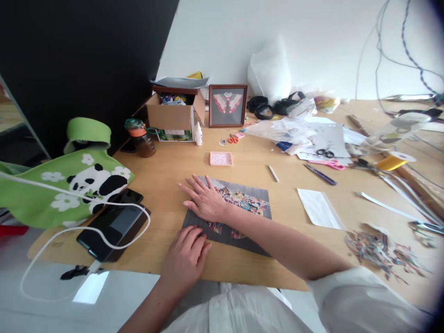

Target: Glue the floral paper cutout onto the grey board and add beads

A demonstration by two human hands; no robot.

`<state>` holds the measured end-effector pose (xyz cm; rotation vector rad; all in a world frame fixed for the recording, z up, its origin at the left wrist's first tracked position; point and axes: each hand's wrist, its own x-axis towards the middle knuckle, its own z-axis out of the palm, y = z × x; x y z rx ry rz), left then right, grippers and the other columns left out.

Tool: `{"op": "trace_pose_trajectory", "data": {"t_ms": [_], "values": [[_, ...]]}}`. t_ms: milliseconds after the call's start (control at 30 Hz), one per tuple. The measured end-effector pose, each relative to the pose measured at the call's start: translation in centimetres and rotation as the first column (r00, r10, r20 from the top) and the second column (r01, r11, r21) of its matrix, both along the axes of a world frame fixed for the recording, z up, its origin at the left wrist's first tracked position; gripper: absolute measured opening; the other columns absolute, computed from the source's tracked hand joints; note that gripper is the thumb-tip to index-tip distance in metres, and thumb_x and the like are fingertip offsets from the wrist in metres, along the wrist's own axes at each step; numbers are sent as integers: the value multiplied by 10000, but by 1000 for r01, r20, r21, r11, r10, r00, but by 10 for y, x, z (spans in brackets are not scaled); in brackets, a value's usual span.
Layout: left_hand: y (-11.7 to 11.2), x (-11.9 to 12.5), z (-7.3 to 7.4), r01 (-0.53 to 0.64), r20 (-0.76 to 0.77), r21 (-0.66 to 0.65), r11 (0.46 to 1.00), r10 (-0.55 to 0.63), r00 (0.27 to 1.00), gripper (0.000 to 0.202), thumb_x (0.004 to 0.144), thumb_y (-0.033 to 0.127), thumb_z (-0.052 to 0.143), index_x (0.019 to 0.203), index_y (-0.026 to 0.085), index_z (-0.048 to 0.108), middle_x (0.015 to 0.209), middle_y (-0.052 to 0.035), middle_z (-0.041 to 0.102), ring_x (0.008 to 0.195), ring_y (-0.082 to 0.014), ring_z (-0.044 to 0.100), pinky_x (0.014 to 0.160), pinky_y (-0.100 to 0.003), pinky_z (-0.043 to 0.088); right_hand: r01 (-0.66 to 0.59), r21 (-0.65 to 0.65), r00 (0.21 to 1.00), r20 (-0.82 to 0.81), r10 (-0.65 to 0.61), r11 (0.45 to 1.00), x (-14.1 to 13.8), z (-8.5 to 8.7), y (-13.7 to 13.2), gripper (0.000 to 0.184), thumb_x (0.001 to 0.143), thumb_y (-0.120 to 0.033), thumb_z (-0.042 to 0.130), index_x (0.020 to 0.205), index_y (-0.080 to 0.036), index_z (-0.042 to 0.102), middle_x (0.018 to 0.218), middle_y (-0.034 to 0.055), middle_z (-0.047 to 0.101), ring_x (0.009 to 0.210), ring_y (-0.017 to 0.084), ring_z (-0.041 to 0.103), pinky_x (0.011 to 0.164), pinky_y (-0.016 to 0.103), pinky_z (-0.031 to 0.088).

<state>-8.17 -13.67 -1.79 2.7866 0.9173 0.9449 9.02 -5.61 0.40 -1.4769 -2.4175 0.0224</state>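
grey sheet (pixel 258 193) lies flat on the wooden table (pixel 166 162), just in front of the person, with a patch of colourful paper pieces (pixel 243 201) stuck across its middle. right hand (pixel 205 200) is spread flat, palm down, fingers splayed, pressing on the far left part of the sheet and gripping nothing; its arm crosses over the sheet from the right. left hand (pixel 185 256) rests palm down at the near left corner, fingers loosely extended with the tips on the sheet's edge, also holding nothing.

just beyond the sheet sit a small pink tray (pixel 221 158) and a short white stick (pixel 273 173). to the right lie a white slip of paper (pixel 319 208) and, nearer the table edge, a heap of cut paper scraps (pixel 374 247). to the left a black phone (pixel 111 226) lies with a white cable (pixel 132 231) looped over it, beside a green panda bag (pixel 69 185).

farther back stand a brown bottle (pixel 140 138), a cardboard box (pixel 173 115) whose front label is too small to read, a white glue bottle (pixel 199 134) and a framed picture (pixel 227 105). red scissors (pixel 233 138) and pink scissors (pixel 329 163) lie among loose papers, with a yellow spool (pixel 391 162) at the right.

a white wall (pixel 294 27) stands behind the table, a black panel (pixel 69 55) on the left.
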Motion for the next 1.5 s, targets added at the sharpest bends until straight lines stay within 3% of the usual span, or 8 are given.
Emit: {"op": "trace_pose_trajectory", "data": {"t_ms": [300, 533, 800, 933, 1067, 1167, 1367, 1500], "values": [[0, 0, 1, 8, 1, 38, 999, -8, 1000, 200, 979, 198, 474, 983, 122, 660, 1019, -118, 684, 1002, -270, 626, 846, -439, 580, -23, -46, 1000, -11, 23, 999, -7, -13, -14, 585, 1038, -507, 335, 1540, -206, 332, 1581, 119, 341, 1504, 296, 184, 1202, 583, 173], [0, -1, -1, 10, -21, 50, 999, -9, 1000, 198, 982, 212, 480, 999, 136, 663, 1046, -118, 693, 1022, -271, 630, 865, -451, 585, 90, 20, 996, -12, -89, 996, 24, 13, 14, 614, 1044, -521, 270, 1586, -247, 180, 1644, 77, 169, 1525, 287, 65, 1207, 601, 95], [1, 0, 0, 12, -6, 41, 999, -12, 1000, 180, 967, 183, 490, 1010, 122, 654, 1039, -124, 686, 1012, -277, 630, 851, -455, 601, 98, -78, 995, 34, -95, 992, 32, -22, 21, 612, 1033, -544, 310, 1565, -242, 273, 1609, 89, 279, 1512, 293, 153, 1212, 579, 115], [1, 0, -1, 13, -9, 43, 999, -13, 1000, 176, 967, 187, 492, 1013, 127, 652, 1039, -122, 687, 1005, -280, 632, 840, -457, 606, 129, -208, 987, -71, -147, 969, 42, 5, 36, 609, 1049, -530, 201, 1587, -244, 177, 1624, 74, 245, 1514, 283, 148, 1195, 592, 174], [1, 0, -2, 17, -4, 61, 998, -17, 1000, 176, 967, 196, 500, 1024, 126, 651, 1042, -124, 689, 1011, -285, 630, 844, -461, 605, 195, -27, 967, -163, -197, 980, 53, 31, 57, 604, 1050, -529, 185, 1593, -270, 127, 1652, 42, 156, 1529, 248, 44, 1211, 577, 113], [1, 0, -2, 5, -4, 65, 998, -5, 1000, 178, 968, 194, 494, 1012, 129, 653, 1035, -124, 691, 1002, -281, 632, 829, -447, 608, 171, 80, 981, -105, -162, 982, 52, 18, 62, 591, 1055, -499, 215, 1589, -255, 155, 1658, 38, 124, 1529, 241, -18, 1220, 555, 58], [1, 1, 0, 3, -12, 62, 998, -3, 1000, 172, 962, 187, 497, 995, 130, 656, 1026, -121, 691, 1000, -273, 634, 839, -441, 605, 155, 20, 988, -15, -155, 988, 44, -30, 58, 578, 1052, -479, 267, 1578, -245, 218, 1631, 68, 234, 1527, 259, 58, 1218, 563, 63], [1, 0, 1, 2, -11, 64, 998, -2, 1000, 183, 966, 190, 484, 1000, 135, 655, 1023, -120, 693, 993, -270, 637, 830, -437, 607, 146, -102, 989, -21, -149, 984, 48, -15, 64, 571, 1054, -489, 239, 1576, -260, 222, 1621, 69, 261, 1520, 259, 124, 1210, 580, 112]]}}
